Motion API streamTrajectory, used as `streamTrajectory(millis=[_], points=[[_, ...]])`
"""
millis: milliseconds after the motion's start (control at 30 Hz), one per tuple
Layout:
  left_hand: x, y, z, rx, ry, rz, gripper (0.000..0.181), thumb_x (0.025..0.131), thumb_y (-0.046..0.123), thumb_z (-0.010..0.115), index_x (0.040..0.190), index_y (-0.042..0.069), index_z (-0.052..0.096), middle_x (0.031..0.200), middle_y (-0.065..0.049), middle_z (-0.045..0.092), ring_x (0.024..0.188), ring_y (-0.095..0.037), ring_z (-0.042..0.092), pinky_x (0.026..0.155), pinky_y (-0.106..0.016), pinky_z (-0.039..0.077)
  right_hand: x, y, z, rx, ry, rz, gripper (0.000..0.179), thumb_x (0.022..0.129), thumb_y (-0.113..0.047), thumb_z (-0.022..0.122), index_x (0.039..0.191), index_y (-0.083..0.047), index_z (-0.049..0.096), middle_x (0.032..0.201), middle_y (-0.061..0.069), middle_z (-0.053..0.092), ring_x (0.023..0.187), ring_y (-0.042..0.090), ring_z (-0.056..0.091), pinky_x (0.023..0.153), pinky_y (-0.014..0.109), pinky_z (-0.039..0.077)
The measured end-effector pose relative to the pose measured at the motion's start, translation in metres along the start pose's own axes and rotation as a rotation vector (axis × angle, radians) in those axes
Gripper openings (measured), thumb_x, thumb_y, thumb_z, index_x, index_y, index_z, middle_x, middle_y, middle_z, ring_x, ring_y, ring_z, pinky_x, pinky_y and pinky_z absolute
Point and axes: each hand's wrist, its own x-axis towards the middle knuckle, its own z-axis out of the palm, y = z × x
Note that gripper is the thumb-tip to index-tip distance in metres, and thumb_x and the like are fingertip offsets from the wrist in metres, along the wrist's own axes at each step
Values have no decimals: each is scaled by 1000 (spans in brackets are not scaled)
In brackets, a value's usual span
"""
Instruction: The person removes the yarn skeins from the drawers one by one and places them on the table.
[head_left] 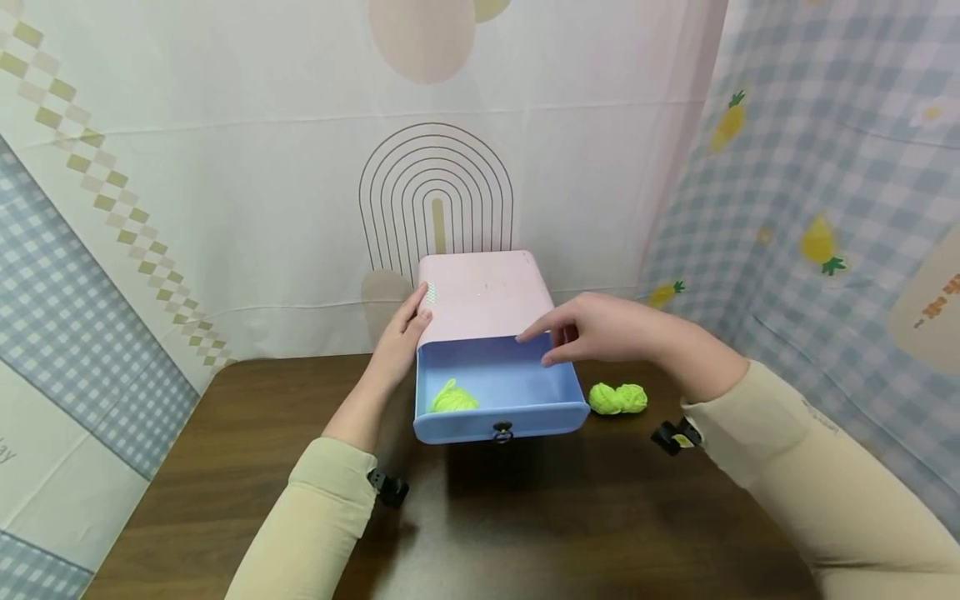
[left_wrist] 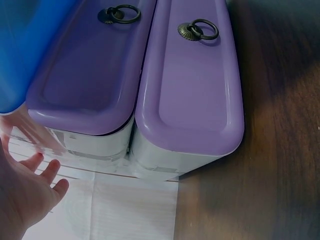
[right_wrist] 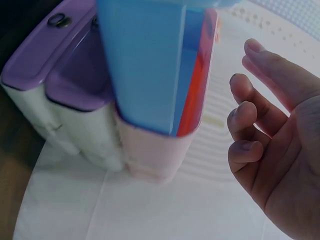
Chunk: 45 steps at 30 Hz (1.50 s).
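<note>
A small drawer cabinet with a pink top [head_left: 483, 292] stands against the backdrop, its blue top drawer [head_left: 461, 427] pulled out. In the drawer's front left corner lies a bright green yarn ball [head_left: 453, 398]. My left hand [head_left: 392, 348] rests against the cabinet's left side, fingers extended along it. Over the drawer's right edge hovers my right hand [head_left: 600, 327], its fingers loosely bent and nothing held, as the right wrist view also shows. Two purple drawer fronts [left_wrist: 195, 95] with ring pulls sit below the blue one in the left wrist view.
More green yarn [head_left: 618, 398], in two joined lumps, lies on the dark wooden table [head_left: 300, 500] just right of the drawer. A patterned cloth [head_left: 262, 167] hangs behind the cabinet, and a checked cloth [head_left: 825, 167] hangs at the right.
</note>
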Motion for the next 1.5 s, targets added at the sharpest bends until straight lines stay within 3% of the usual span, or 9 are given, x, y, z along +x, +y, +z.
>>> streamTrajectory(millis=[200, 333, 567, 867, 1133, 1367, 1500], points=[[-7, 21, -3, -21, -10, -15, 52, 96, 34, 44, 146, 25, 30, 152, -4, 23, 137, -25, 24, 109, -48, 20, 17, -20, -3, -46, -87, -84, 36, 82, -36, 69, 117, -37, 62, 76, -15, 61, 70, 7, 56, 64, 26, 48], [-12, 34, -2, -11, -9, -18, 52, 97, 31, 42, 146, 20, 29, 151, -7, 23, 137, -26, 24, 109, -47, 21, 27, -32, -3, -92, -124, -118, 36, 81, -33, 70, 117, -31, 64, 73, -13, 59, 69, 6, 54, 63, 25, 47], [-14, 34, -3, -3, -21, -15, 52, 98, 33, 41, 147, 22, 27, 152, -6, 22, 137, -26, 24, 109, -47, 23, 45, -51, 3, -194, -204, -151, 37, 81, -32, 70, 117, -26, 65, 70, -12, 57, 66, 4, 52, 63, 23, 44], [-16, 35, -3, 22, -29, -25, 51, 98, 35, 39, 147, 24, 26, 152, -2, 21, 138, -25, 20, 109, -49, 20, 64, -76, 14, -340, -279, -143, 43, 79, -39, 72, 120, -32, 62, 70, -10, 56, 68, 5, 51, 65, 23, 43], [-15, 33, -3, 9, -49, -19, 52, 99, 35, 39, 147, 24, 24, 153, -1, 19, 138, -27, 22, 108, -50, 22, 76, -86, 25, -393, -360, -88, 51, 79, -39, 71, 127, -35, 55, 78, -10, 59, 75, 7, 53, 70, 25, 45], [-16, 34, -3, 3, -54, -28, 53, 98, 35, 39, 148, 24, 23, 153, -4, 19, 137, -30, 23, 107, -52, 22, 81, -88, 34, -424, -393, -83, 47, 81, -33, 69, 126, -39, 55, 114, -11, 63, 94, 9, 54, 93, 34, 43], [-15, 34, -3, 2, -53, -29, 53, 98, 36, 39, 148, 24, 23, 153, -4, 19, 136, -30, 24, 107, -52, 23, 84, -88, 38, -427, -405, -78, 47, 82, -28, 68, 126, -39, 55, 122, -13, 58, 99, 9, 52, 96, 36, 42]])
